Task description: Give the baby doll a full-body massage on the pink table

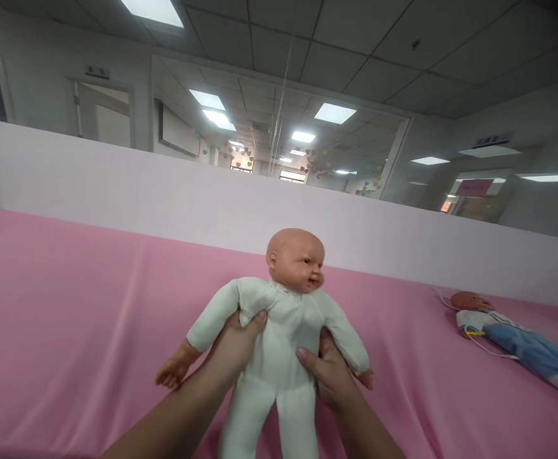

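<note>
Nearest the camera, both forearms reach forward and the two hands clasp a baby doll in a white sleepsuit (279, 344) around its torso. The left hand (233, 347) is wrapped under the doll's arm with the thumb pressed across the chest; the right hand (329, 373) grips the other side at the waist, thumb on the front. The hands are apart, one on each flank, both clamped on the doll.

The doll is held upright and facing the person, its head up, arms hanging out to the sides and legs dangling toward the pink sheet (78, 306) that covers the counter. Judging by this, the lift is done: the doll seems already raised off the surface and supported, and nothing shows it set down or laid anywhere yet.

Farther right, a second doll in blue clothes (513, 344) lies on its back on the sheet, a thin white cord looped by it. Behind runs a pale partition wall (164, 191).
</note>
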Motion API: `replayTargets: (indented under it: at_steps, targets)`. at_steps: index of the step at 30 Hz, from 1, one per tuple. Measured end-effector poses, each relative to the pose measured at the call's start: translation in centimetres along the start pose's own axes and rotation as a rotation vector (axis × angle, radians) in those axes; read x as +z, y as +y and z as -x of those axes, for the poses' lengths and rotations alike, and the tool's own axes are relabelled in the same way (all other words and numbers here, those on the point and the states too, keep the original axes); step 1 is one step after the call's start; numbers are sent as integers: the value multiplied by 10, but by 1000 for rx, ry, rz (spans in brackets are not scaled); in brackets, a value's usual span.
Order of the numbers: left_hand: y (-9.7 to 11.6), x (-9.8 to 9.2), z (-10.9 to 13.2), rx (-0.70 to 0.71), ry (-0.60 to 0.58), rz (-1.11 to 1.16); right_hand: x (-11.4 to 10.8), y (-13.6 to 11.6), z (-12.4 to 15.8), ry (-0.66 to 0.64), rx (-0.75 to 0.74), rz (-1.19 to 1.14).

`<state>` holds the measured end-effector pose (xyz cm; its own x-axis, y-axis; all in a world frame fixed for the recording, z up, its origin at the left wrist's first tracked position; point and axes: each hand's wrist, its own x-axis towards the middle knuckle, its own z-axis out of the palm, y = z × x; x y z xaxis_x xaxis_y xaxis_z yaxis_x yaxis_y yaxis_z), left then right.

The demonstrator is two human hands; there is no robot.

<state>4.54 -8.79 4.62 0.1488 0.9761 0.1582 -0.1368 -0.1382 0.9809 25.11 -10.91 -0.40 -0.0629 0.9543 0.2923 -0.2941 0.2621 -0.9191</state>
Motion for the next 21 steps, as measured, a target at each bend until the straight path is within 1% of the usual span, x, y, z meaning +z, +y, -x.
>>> replayTargets:
  at_steps: [2, 3, 5, 6, 9, 11, 14, 17, 21]
  targets:
    - [0, -6, -15, 19, 68, -27, 2, 5, -22, -15, -8, 19]
    - [-2, -8, -23, 13, 79, -38, 3, 8, -33, -18, 0, 16]
    - [-7, -13, -39, -30, 80, -68, 6, 15, -52, -6, 33, -10]
    - [-11, -14, -48, -61, 102, -99, 7, 19, -61, 1, 53, -28]
    - [-23, -18, -73, -146, 246, -235, 7, 34, -83, 17, 100, -53]
    - [-32, -20, -85, -172, 290, -280, 4, 45, -94, 37, 125, -33]
    - [-45, -24, -96, -176, 235, -266, -2, 61, -105, 65, 146, -13]
    - [-56, -28, -99, -162, 191, -287, -8, 76, -108, 84, 171, -6]
    - [-68, -34, -105, -145, 166, -378, -10, 82, -109, 115, 193, 78]
